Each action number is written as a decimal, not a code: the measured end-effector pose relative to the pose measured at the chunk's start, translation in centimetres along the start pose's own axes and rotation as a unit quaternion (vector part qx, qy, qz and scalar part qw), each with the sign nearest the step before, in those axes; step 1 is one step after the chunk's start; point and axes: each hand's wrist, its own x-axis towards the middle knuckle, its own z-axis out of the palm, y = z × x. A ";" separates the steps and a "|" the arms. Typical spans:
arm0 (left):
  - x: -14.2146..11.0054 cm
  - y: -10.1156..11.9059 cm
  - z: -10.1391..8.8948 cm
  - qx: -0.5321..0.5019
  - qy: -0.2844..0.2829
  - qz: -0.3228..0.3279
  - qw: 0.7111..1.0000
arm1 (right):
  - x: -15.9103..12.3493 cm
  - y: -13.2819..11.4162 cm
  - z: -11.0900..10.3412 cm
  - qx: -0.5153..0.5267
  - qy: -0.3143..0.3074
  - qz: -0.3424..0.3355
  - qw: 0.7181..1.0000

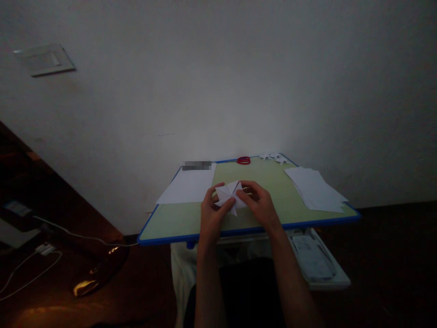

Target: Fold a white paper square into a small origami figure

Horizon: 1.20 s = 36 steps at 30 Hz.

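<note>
Between my two hands is a folded white paper [229, 193] with several pointed flaps meeting near its middle, held up above the front part of the table. My left hand [213, 212] grips its left side, thumb pressed on the front near the centre. On the right side, my right hand [258, 203] pinches the paper, with the thumb on its face and the index finger along the upper edge. The fingertips behind the paper are partly hidden.
The green table [252, 175] has a blue rim. White sheets lie at left [191, 187] and right [314, 187]. Red-handled scissors [243, 160] and small folded paper pieces [275, 157] lie by the wall. An open drawer [319, 262] sticks out below; a white cable [82, 236] runs left.
</note>
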 end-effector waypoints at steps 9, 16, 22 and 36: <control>0.4 -0.7 -0.3 0.075 -0.004 0.017 0.997 | 0.0 0.1 0.0 -0.033 0.024 -0.074 0.996; 0.5 -0.8 -0.4 0.105 -0.010 0.017 0.994 | -0.1 0.0 -0.1 -0.037 -0.005 -0.085 0.996; 0.1 -0.1 -0.1 0.082 -0.013 -0.019 0.996 | -0.1 -0.3 0.0 -0.013 -0.014 -0.067 0.998; 0.6 -0.6 -0.1 0.103 0.026 0.011 0.994 | -0.4 -0.6 0.3 -0.055 -0.019 -0.099 0.993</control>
